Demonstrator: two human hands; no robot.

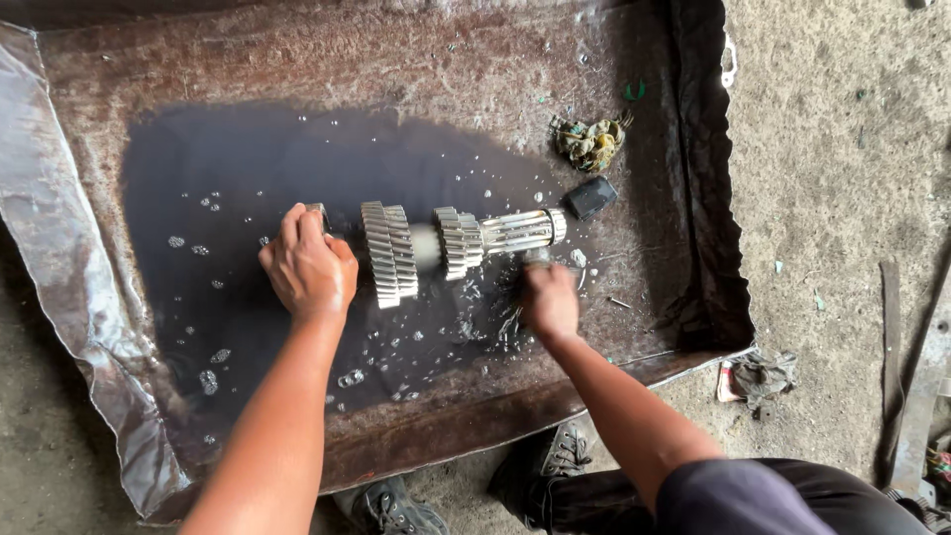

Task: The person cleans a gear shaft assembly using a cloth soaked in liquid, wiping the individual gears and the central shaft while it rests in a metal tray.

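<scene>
A shiny metal gear shaft [451,243] with several toothed wheels lies across a pool of dark liquid in a large rusty metal tray [475,59]. My left hand [309,267] grips the shaft's left end. My right hand [550,297] is closed around a small brush-like tool, partly hidden and blurred, held against the shaft's splined right part. Foam bubbles float on the liquid around both hands.
A dirty rag wad [591,142] and a small black block [590,197] lie in the tray beyond the shaft's right end. The tray's bent walls rise at left and right. A crumpled cloth [758,376] lies on the dirt floor. My shoes [555,461] stand by the near edge.
</scene>
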